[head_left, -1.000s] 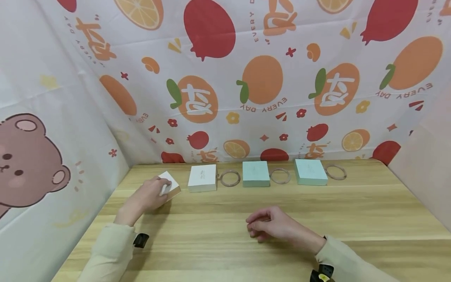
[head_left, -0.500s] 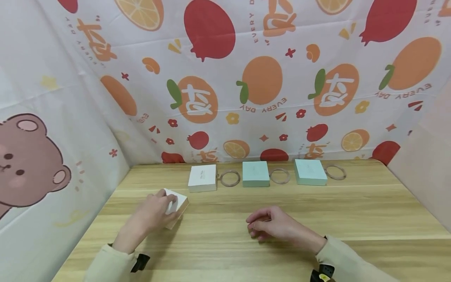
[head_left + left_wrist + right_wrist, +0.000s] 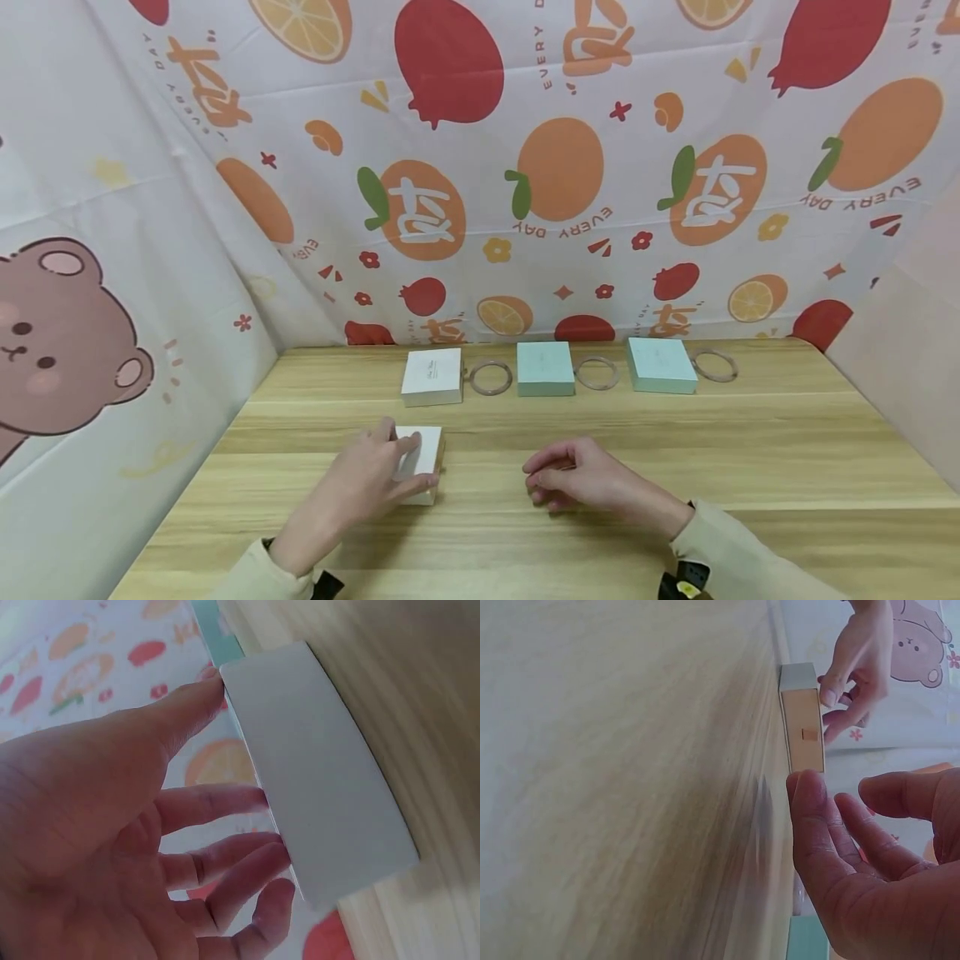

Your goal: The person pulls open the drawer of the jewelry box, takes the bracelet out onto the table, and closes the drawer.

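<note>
In the head view, a white-topped box (image 3: 428,450) with a tan side lies flat on the wooden table, left of centre. My left hand (image 3: 363,479) reaches over it, thumb and fingers spread and touching its top. The left wrist view shows the thumb and fingertips (image 3: 259,799) along the box's upper edge, none visibly wrapped round it. In the right wrist view, a small tab shows on the tan side of the box (image 3: 802,712). My right hand (image 3: 592,479) rests right of the box, fingers loosely bent, holding nothing.
At the back stand another white box (image 3: 432,375) and two mint-green boxes, one in the middle (image 3: 545,367) and one to the right (image 3: 662,365). Between and beside them lie a bangle (image 3: 491,392), a second bangle (image 3: 597,387) and a third bangle (image 3: 716,379). A fruit-print cloth (image 3: 480,183) hangs behind.
My left hand has brought the white box from the back left toward the front and rightward, turning it squarer to the table edge. The right hand and the back row keep their places.
</note>
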`<state>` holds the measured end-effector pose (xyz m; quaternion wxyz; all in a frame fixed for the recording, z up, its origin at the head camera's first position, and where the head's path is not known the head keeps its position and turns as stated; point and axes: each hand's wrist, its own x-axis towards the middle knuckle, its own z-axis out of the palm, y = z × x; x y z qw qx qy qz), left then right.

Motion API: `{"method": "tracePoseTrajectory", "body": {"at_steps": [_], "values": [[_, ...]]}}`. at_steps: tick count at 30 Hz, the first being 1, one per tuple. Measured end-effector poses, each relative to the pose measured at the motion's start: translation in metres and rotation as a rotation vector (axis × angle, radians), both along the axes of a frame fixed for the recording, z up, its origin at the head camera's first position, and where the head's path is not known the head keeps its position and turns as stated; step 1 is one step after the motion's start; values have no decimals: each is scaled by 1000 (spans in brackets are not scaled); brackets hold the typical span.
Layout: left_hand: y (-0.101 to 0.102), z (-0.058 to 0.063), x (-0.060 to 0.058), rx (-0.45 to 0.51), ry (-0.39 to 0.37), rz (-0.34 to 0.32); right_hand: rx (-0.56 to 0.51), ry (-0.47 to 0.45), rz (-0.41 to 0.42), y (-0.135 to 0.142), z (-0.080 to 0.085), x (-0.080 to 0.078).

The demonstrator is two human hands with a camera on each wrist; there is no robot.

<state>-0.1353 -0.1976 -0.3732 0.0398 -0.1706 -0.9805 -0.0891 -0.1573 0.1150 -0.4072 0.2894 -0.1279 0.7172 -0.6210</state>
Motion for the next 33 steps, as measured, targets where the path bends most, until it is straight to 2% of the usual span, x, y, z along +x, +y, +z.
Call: {"method": "tracePoseTrajectory", "body": {"at_steps": [5, 9, 13, 17, 20, 27, 33], "values": [[16, 1, 9, 52, -36, -43, 14, 6, -6, -3, 0, -1], [17, 7, 11, 50, -72, -91, 10, 13, -3, -6, 0, -1], [5, 13, 4, 53, -105, -201, 7, 5, -3, -10, 2, -2], [-5, 13, -10, 95, -203, -300, 13, 13, -2, -16, 3, -4], [-6, 10, -16, 112, -238, -323, 23, 27, 0, -22, 3, -6], [0, 5, -19, 126, -199, -334, 77, 74, -31, -36, 4, -9], [5, 4, -20, 130, -199, -327, 88, 79, -56, -46, 1, -12]]}}
